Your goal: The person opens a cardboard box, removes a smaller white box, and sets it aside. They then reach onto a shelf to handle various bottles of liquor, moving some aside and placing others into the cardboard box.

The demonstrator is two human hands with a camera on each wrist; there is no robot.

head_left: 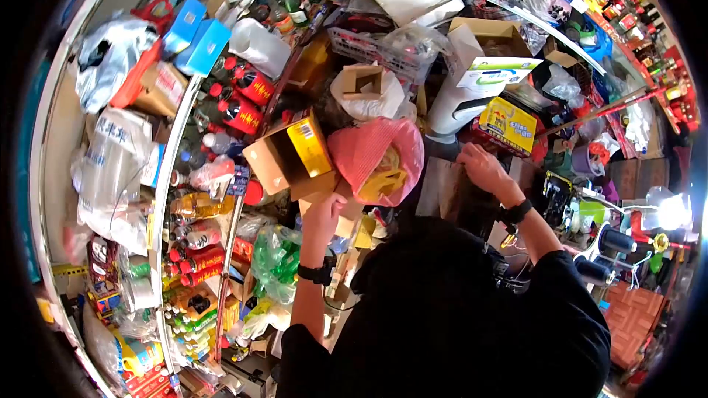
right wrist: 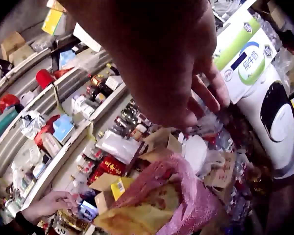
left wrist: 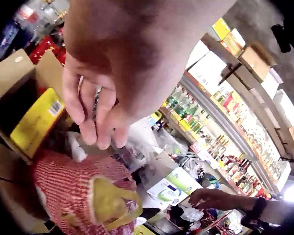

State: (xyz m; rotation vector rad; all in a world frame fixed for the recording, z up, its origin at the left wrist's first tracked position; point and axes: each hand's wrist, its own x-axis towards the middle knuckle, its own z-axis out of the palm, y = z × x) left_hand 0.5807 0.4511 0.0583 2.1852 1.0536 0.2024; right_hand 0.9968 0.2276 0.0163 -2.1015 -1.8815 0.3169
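Note:
In the head view my left hand (head_left: 322, 222) is just below an open cardboard box (head_left: 269, 155) with a yellow label and beside a pink woven bag (head_left: 361, 149). A yellow plastic bag (head_left: 385, 183) lies in the mouth of the woven bag. The left wrist view shows the left hand (left wrist: 95, 105) with loosely bent fingers and nothing in them, above the woven bag (left wrist: 59, 188). My right hand (head_left: 487, 171) hovers near a white appliance (head_left: 446, 114) and a yellow box (head_left: 509, 125). Its relaxed fingers (right wrist: 213, 88) hold nothing in the right wrist view.
A pure-milk carton (head_left: 498, 72) stands open behind the appliance. Shelves at left carry red-labelled bottles (head_left: 240, 114) and blue boxes (head_left: 203, 46). A grey plastic crate (head_left: 380, 55) sits at the back. At right are thread spools (head_left: 618, 239) and a bright lamp (head_left: 672, 208).

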